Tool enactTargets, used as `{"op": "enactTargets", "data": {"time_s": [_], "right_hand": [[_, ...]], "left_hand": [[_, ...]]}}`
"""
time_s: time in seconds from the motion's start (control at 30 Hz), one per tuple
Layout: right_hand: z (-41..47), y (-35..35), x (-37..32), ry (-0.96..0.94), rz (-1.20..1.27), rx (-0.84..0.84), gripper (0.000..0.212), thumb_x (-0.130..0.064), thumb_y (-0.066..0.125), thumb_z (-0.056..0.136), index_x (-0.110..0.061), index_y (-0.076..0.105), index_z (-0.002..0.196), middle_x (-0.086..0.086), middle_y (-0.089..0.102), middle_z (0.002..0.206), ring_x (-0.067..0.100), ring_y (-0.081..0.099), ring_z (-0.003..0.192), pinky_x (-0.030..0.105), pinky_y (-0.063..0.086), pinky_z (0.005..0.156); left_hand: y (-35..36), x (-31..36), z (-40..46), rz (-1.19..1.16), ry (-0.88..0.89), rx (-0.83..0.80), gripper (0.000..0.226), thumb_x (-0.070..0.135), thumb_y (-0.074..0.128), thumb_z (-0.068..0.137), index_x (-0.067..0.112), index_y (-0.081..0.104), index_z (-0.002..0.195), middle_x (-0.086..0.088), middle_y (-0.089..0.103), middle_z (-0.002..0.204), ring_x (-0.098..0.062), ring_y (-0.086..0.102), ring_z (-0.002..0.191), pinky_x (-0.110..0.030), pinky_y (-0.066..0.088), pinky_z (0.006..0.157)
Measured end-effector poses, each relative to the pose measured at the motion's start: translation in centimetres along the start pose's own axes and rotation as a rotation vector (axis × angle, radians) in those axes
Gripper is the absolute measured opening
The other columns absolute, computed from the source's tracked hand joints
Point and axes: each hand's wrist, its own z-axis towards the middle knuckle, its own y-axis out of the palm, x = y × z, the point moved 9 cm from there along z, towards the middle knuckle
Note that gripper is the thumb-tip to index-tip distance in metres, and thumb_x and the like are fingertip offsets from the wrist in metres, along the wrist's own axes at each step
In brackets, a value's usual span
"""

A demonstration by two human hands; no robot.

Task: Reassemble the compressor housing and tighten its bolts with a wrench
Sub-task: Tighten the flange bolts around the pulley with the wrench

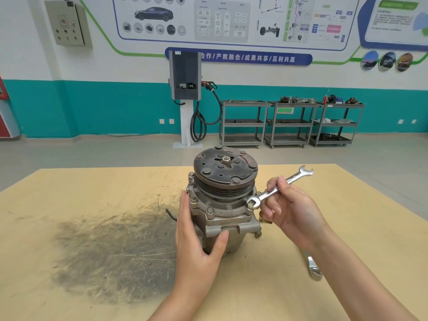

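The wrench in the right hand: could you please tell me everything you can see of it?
The wrench is a slim double open-ended spanner of bright, polished metal. It lies tilted, its far open end raised up and to the right, free in the air. Its near end sits at a bolt on the right side of the compressor flange. The right hand pinches its shaft near the middle with curled fingers.

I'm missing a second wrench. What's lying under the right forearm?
A second wrench lies on the table there; its ring end shows, and the forearm covers its upper handle.
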Motion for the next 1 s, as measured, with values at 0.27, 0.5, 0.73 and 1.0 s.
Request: {"op": "enactTargets", "data": {"time_s": [0.27,0.5,0.73,1.0], "right_hand": [[-3.7,-0.4,-0.8,-0.438,-0.181,0.28,0.032,-0.041,0.045,0.097,-0.018,0.056,0.078,0.001,0.045,0.048,0.019,0.045,0.046,0.023,0.041,0.051],[-8.0,4.0,-3.3,-0.915,-0.802,0.32,0.02,-0.039,0.045,0.101,-0.031,0.055,0.085,-0.014,0.054,0.063,0.006,0.054,0.057,0.02,0.044,0.057],[-8.4,4.7,-4.5,-0.94,-0.545,0.24,0.027,-0.04,0.032,0.105,-0.04,0.054,0.089,-0.004,0.058,0.065,0.015,0.057,0.056,0.024,0.047,0.058],[-3.4,-0.5,-1.3,-0.272,-0.073,0.262,0.037,-0.044,0.038,0.09,-0.011,0.05,0.08,0.012,0.049,0.048,0.02,0.045,0.043,0.022,0.042,0.044]], "left_hand": [[0.0,0.0,0.0,0.008,-0.004,0.004,0.091,0.067,0.061,0.077,0.071,-0.002,0.143,0.021,0.015,0.165,-0.008,0.019,0.152,-0.051,0.026,0.122],[-0.1,0.3,0.0,0.016,0.015,0.012,0.09,0.064,0.062,0.078,0.071,0.0,0.143,0.019,0.016,0.165,-0.009,0.02,0.152,-0.051,0.025,0.122],[-0.1,0.2,0.0,0.019,0.012,0.01,0.091,0.064,0.061,0.078,0.071,-0.001,0.143,0.022,0.014,0.164,-0.008,0.019,0.152,-0.05,0.025,0.122],[-0.1,0.3,-0.1,0.031,0.006,0.015,0.09,0.068,0.059,0.076,0.073,-0.003,0.141,0.026,0.011,0.163,-0.003,0.015,0.152,-0.049,0.023,0.123]]}}
